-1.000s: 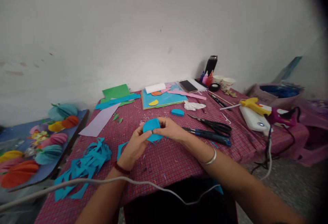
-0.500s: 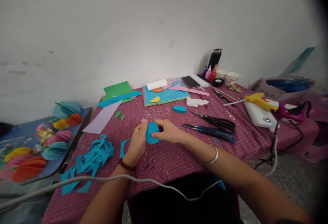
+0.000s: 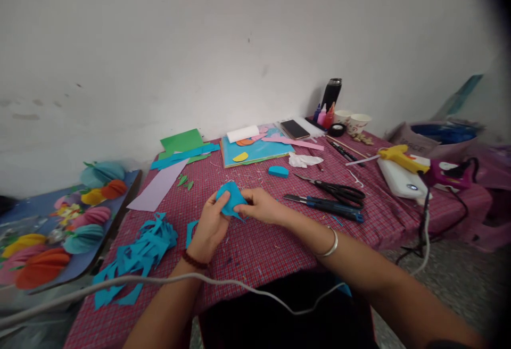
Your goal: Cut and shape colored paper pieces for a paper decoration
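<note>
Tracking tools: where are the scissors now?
In the head view, right of the right hand, the black-handled scissors lie just beyond the blue utility knife.

scissors [image 3: 330,188] behind cutter [image 3: 324,207] | paper strips [image 3: 148,247] left of hands [image 3: 261,206] | glue gun [image 3: 404,159] right of scissors

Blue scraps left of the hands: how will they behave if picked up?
The blue scraps likely flop: they look thin and curled. Probably light, with open gaps between them. They may lift as a clump, since they overlap.

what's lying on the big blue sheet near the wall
The blue sheet holds a yellow half-circle, orange pieces, pink pieces, a pink strip and a white item; what they cover is hidden.
</note>
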### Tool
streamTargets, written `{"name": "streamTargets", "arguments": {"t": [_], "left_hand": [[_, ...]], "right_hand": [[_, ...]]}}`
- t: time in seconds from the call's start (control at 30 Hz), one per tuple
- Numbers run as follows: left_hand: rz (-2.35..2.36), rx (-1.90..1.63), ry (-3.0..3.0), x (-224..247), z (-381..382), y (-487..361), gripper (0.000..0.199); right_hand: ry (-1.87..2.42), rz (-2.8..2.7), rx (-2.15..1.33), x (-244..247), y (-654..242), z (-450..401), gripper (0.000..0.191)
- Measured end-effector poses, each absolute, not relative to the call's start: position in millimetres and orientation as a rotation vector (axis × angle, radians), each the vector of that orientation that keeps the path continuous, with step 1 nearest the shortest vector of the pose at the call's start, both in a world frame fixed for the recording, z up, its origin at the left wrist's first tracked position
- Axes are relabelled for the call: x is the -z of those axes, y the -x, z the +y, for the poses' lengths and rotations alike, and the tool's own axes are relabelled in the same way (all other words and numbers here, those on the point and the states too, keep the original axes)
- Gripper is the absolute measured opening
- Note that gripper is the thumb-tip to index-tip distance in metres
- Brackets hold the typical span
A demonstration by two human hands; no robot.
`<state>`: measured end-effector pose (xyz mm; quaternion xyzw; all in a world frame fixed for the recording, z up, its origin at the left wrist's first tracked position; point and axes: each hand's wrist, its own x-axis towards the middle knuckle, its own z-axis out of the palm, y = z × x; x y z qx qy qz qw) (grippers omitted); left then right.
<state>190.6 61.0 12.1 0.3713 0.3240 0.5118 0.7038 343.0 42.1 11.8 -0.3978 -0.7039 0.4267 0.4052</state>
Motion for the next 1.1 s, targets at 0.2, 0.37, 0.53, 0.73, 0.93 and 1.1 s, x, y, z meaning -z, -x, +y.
{"name": "streamTargets", "arguments": {"t": [0.2, 0.37, 0.53, 0.73, 0.93, 1.1], "left_hand": [[0.700, -1.025, -0.803, -15, 59, -191, 0.024], [0.790, -1.157, -1.067, -16, 57, -189, 0.022], [1.021, -1.290, -1.519, -18, 46, -190, 0.017], [1.117, -1.336, -1.495, -19, 47, -194, 0.016], [0.636, -1.034, -0.975, -15, 59, -189, 0.025], [0.519, -0.950, -0.921, -12, 57, -189, 0.028]], "right_hand": [[1.132, -1.892, -0.728, -14, -339, 38, 0.018], [1.150, -1.720, -0.758, -15, -340, 42, 0.011], [1.096, -1.623, -0.940, -13, -341, 48, 0.009], [1.144, -1.609, -0.874, -12, -339, 45, 0.012], [0.822, -1.583, -1.314, -20, -344, 39, 0.020], [0.719, -1.540, -1.402, -20, -344, 38, 0.028]]}}
